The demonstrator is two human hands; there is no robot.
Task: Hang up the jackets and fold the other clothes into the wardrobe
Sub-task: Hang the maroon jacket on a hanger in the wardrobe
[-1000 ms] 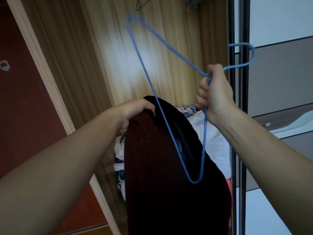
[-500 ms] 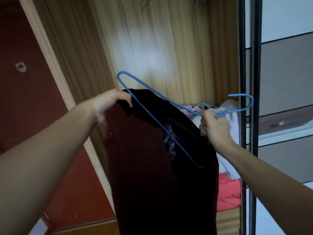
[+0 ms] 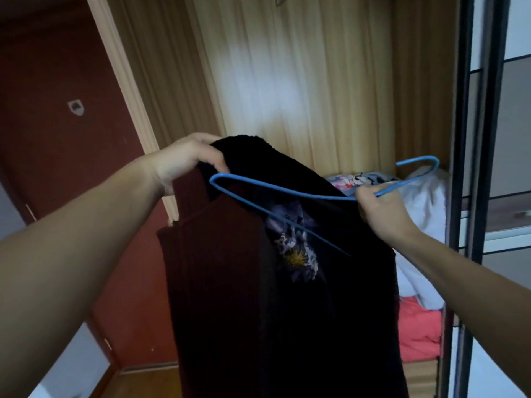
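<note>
Hands meet at the top of a dark maroon jacket (image 3: 230,282) in the head view. The left hand (image 3: 186,159) has its fingers curled over the collar edge and grips it, so the garment hangs down in front of the open wardrobe (image 3: 301,81). The right hand (image 3: 382,214) is closed around the neck of a blue wire hanger (image 3: 398,185), just under its hook, which points off to the right. The hanger lies tilted and nearly flat, with one rounded shoulder just beside the left hand's fingers. Its lower wire crosses the jacket's open front over a pale printed graphic (image 3: 296,242). The wire's far end is lost against the dark cloth, so I cannot tell whether it sits inside the jacket. Behind the jacket, low in the wardrobe, lies a heap of patterned fabric (image 3: 356,179), white cloth (image 3: 425,214) and, beneath, coral-red cloth (image 3: 419,331). A dark sliding-door frame (image 3: 465,139) stands at the right and a dark red door (image 3: 57,110) at the left.
</note>
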